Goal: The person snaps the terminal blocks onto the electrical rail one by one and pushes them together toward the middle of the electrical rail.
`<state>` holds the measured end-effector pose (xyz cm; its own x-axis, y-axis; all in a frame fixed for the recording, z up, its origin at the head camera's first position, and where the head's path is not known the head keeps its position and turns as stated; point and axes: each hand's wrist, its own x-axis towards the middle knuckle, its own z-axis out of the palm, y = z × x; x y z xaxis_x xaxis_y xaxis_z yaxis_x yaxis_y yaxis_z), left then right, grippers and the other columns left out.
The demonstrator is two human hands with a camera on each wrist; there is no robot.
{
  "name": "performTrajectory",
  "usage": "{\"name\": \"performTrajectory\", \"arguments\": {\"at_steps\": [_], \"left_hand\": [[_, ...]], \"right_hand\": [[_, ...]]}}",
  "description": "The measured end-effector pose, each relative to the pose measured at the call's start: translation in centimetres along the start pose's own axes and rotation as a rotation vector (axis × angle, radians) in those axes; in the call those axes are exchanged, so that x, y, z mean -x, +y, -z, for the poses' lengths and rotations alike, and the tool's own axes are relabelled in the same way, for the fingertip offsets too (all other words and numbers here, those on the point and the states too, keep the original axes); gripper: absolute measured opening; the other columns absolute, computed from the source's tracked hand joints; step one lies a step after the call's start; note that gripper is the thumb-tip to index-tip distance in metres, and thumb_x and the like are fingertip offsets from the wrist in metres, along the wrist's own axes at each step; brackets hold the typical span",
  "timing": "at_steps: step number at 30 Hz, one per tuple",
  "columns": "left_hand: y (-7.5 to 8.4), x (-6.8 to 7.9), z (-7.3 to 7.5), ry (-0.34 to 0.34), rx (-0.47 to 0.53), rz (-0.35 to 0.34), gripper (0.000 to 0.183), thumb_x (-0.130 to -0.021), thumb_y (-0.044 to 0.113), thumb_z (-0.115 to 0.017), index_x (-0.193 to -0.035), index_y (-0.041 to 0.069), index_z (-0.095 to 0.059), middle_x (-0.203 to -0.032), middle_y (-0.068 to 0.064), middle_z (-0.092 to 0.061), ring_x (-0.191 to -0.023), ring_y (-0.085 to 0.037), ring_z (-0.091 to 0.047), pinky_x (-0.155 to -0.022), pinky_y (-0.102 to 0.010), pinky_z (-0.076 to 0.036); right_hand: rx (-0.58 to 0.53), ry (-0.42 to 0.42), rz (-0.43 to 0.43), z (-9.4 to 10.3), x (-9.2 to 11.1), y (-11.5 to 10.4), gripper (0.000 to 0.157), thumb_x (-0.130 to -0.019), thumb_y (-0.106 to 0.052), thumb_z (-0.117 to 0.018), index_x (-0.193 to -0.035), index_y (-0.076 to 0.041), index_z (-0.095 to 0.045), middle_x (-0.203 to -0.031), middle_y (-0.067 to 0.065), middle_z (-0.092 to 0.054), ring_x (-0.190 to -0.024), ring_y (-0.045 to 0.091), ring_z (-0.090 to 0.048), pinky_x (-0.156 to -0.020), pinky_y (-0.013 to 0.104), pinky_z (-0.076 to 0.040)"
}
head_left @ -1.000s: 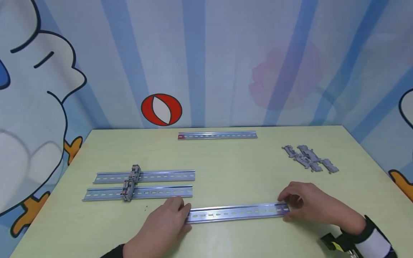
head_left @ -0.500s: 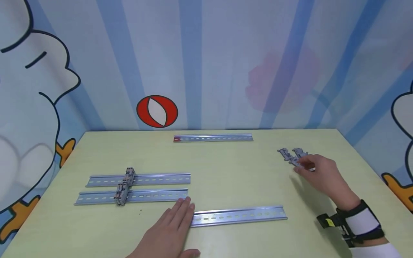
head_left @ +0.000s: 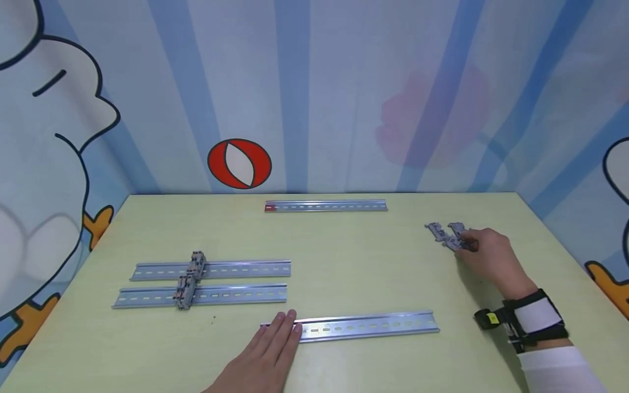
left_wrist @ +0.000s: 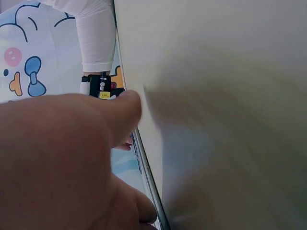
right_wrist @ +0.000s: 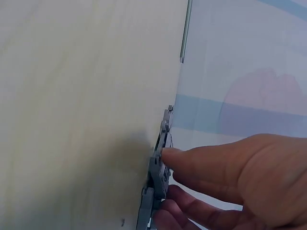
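Note:
My left hand lies with straight fingers over the left end of the nearest slotted metal DIN rail. In the left wrist view that hand fills the left side, with the rail's edge running past it. At the right back, my right hand pinches a grey terminal block among a small pile of grey terminal blocks. The right wrist view shows the thumb and curled fingers of this hand against a terminal block. The hand hides part of the pile in the head view.
Two parallel DIN rails lie at the left, with grey terminal blocks mounted across them. Another rail with a red mark at its left end lies by the table's back edge. A printed backdrop stands behind the table.
My right hand left the near rail's right end and moved back to the terminal block pile, where its fingers closed in. The left hand went from gripping the rail to lying flat over it.

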<state>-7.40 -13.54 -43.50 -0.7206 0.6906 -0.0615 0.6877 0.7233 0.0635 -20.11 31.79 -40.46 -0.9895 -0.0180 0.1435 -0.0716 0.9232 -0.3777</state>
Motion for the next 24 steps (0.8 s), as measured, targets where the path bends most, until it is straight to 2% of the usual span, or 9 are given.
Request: {"name": "performTrajectory", "arguments": {"at_steps": [6, 7, 13, 14, 24], "left_hand": [[-0.1, 0.1, -0.8, 0.074, -0.046, -0.029, 0.106, -0.086, 0.083, -0.022, -0.151, -0.001, -0.031, -0.160, -0.021, -0.029, -0.146, -0.034, -0.031, -0.110, -0.044, -0.042], [-0.1, 0.1, -0.9, 0.087, -0.045, -0.031, 0.106, -0.086, 0.082, -0.023, -0.151, -0.001, -0.032, -0.160, -0.021, -0.029, -0.146, -0.034, -0.030, -0.114, -0.043, -0.037], [-0.1, 0.0, -1.6, 0.192, -0.133, -0.059, 0.103, -0.086, 0.081, -0.027, -0.146, -0.002, -0.039, -0.155, -0.021, -0.038, -0.142, -0.033, -0.038, -0.111, -0.038, -0.041], [-0.1, 0.0, -1.6, 0.205, -0.154, -0.064, 0.103, -0.086, 0.081, -0.027, -0.145, -0.002, -0.040, -0.154, -0.021, -0.040, -0.141, -0.033, -0.040, -0.106, -0.039, -0.046], [-0.1, 0.0, -1.6, 0.236, -0.193, -0.075, 0.102, -0.087, 0.080, -0.026, -0.144, -0.002, -0.043, -0.153, -0.021, -0.042, -0.140, -0.033, -0.041, -0.105, -0.037, -0.047]], "right_hand": [[0.002, 0.000, 0.011, -0.1, 0.0, 0.1, 0.039, -0.087, -0.005, -0.068, -0.119, 0.016, -0.062, -0.105, 0.037, -0.066, -0.092, 0.047, -0.065, -0.071, 0.055, -0.053], [0.003, -0.004, 0.010, -0.1, 0.0, 0.1, 0.039, -0.087, -0.004, -0.068, -0.120, 0.016, -0.062, -0.104, 0.037, -0.066, -0.092, 0.047, -0.065, -0.071, 0.055, -0.053], [-0.004, -0.056, -0.043, -0.1, -0.1, -0.1, 0.043, -0.089, -0.004, -0.065, -0.125, 0.017, -0.056, -0.109, 0.037, -0.058, -0.097, 0.048, -0.060, -0.074, 0.054, -0.052], [-0.003, -0.064, -0.053, -0.2, -0.2, -0.2, 0.044, -0.089, -0.004, -0.065, -0.126, 0.018, -0.055, -0.109, 0.037, -0.057, -0.098, 0.048, -0.059, -0.074, 0.054, -0.051], [-0.004, -0.098, -0.139, 0.2, -0.2, -0.7, 0.052, -0.086, -0.011, -0.069, -0.127, 0.018, -0.053, -0.114, 0.040, -0.060, -0.099, 0.048, -0.060, -0.073, 0.052, -0.054]]}}
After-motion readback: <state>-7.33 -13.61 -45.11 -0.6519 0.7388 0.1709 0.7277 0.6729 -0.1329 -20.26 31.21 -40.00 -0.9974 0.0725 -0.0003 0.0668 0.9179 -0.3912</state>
